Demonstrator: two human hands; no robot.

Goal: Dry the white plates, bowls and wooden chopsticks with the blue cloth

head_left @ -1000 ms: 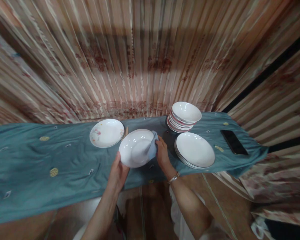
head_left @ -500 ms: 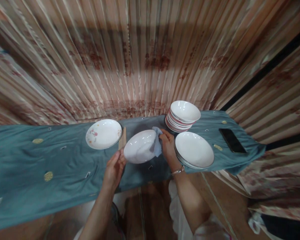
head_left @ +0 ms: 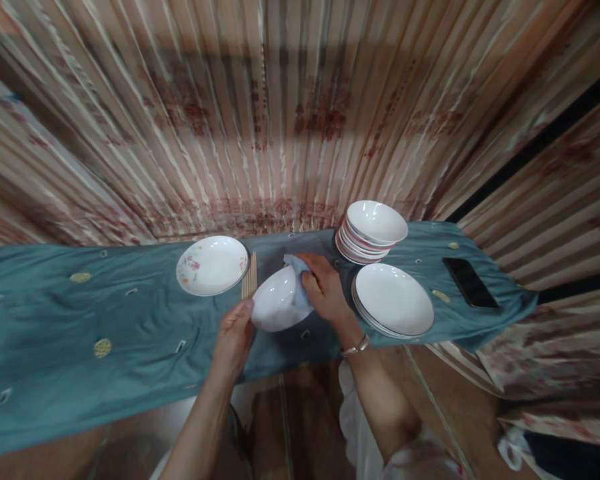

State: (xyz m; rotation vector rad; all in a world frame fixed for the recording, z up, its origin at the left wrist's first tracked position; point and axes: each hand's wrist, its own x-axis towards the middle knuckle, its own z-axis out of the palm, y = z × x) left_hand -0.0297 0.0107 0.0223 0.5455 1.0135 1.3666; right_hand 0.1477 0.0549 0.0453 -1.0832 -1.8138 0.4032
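Observation:
A white plate is held tilted over the middle of the cloth-covered table. My left hand grips its left edge, fingers closed on the rim. My right hand is closed on a pale blue cloth, which lies against the plate's right part and upper rim. Some of the cloth is hidden under the fingers. Just behind the plate's left side lie several wooden chopsticks. Right of my right hand is a stack of white plates.
A flower-patterned plate rests on the teal tablecloth at left. Stacked white bowls with red bands stand at the back right. A black phone lies near the right end. A pleated curtain hangs behind the table.
My right hand has slid the cloth from the plate's right edge inward over its surface and upper rim. The plate's tilt has shifted slightly; my left hand still holds it.

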